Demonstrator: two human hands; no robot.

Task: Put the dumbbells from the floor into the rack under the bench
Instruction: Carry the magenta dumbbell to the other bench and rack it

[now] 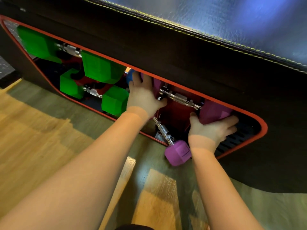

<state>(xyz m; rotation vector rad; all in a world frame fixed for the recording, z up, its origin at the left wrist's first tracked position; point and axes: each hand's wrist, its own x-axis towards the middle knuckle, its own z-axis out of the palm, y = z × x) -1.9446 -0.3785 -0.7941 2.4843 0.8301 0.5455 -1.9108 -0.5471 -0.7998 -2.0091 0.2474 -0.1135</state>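
I am gripping the upper purple dumbbell (181, 98) inside the rack (259, 130) under the bench (216, 52), my left hand (143, 95) around its left head and my right hand (213, 130) cupping its right head. A second purple dumbbell (177, 152) is poking out onto the floor (49, 138) just below, while two green dumbbells (99, 67) and something blue (130, 77) are crowding the left side.

Wood-plank floor (41, 138) below the counter (216, 67); black padded top, yellow stitching, bluish light glare above.
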